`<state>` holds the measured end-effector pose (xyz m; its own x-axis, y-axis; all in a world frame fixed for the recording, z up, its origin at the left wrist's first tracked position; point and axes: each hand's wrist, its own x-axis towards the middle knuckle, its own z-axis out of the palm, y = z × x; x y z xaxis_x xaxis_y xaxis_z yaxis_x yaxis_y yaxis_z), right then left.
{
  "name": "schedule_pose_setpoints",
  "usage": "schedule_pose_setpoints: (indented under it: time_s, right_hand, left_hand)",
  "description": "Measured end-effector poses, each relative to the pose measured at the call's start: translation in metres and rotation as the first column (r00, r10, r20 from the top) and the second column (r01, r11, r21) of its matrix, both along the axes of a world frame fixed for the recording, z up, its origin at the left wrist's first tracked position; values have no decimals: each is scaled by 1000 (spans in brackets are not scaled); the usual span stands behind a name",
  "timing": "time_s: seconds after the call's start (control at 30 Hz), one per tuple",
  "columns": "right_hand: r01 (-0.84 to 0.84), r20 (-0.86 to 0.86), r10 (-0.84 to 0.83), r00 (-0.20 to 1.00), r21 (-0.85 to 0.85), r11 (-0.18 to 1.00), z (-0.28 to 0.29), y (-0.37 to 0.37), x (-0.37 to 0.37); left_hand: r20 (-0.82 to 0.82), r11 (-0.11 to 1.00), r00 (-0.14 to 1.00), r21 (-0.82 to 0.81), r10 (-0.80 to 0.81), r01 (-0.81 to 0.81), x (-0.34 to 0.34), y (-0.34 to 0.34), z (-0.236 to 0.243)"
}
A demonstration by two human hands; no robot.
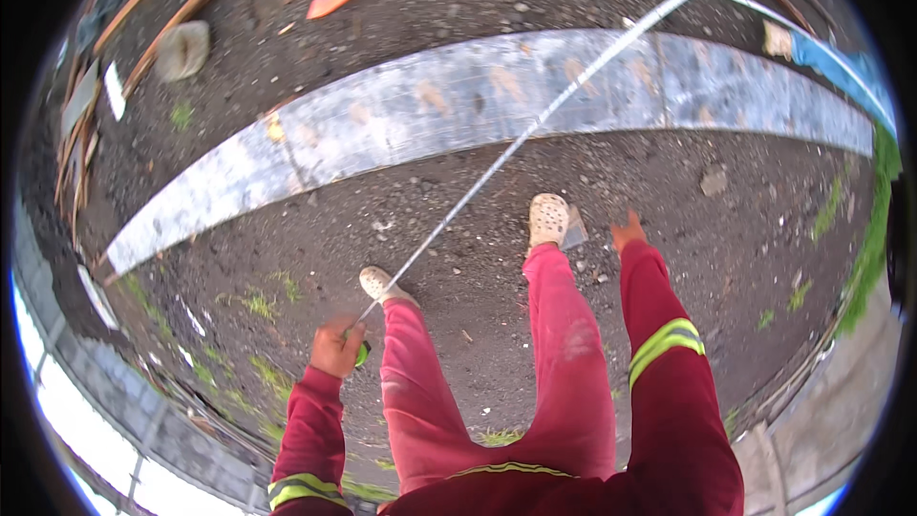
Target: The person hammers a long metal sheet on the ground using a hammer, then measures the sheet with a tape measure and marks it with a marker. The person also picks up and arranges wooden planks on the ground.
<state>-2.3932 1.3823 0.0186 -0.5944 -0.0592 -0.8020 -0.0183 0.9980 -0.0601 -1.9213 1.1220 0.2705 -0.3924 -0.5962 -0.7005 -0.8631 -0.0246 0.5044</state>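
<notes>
Green tape measure (363, 354) sits in the left hand (334, 348), whose fingers curl around it; its pale blade (542, 121) slants up over the long grey sheet (401, 118) on dark soil (669, 296), then bends rightward. The right hand (628, 230), fingers outstretched, hangs near the perforated right shoe (548, 218).

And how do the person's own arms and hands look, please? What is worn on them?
The left sleeve and right sleeve are long and dark red, each circled by a yellow-green and grey band. The left hand and right hand are bare, without gloves.
</notes>
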Motion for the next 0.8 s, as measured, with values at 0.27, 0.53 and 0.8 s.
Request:
schedule_pose_setpoints:
  time_s: [0.27,0.53,0.8]
  right_hand:
    - [75,362,-265,894,461,884,190,147,124]
    - [-838,599,634,489,121,532,278,56,235]
    - [-978,614,772,165,0,209,323,-65,361]
  left_hand:
    - [-43,995,998,-94,-36,32,139,19,85]
    - [-55,977,983,-139,-172,163,284,-20,174]
    - [-15,956,989,-258,-148,139,398,-98,217]
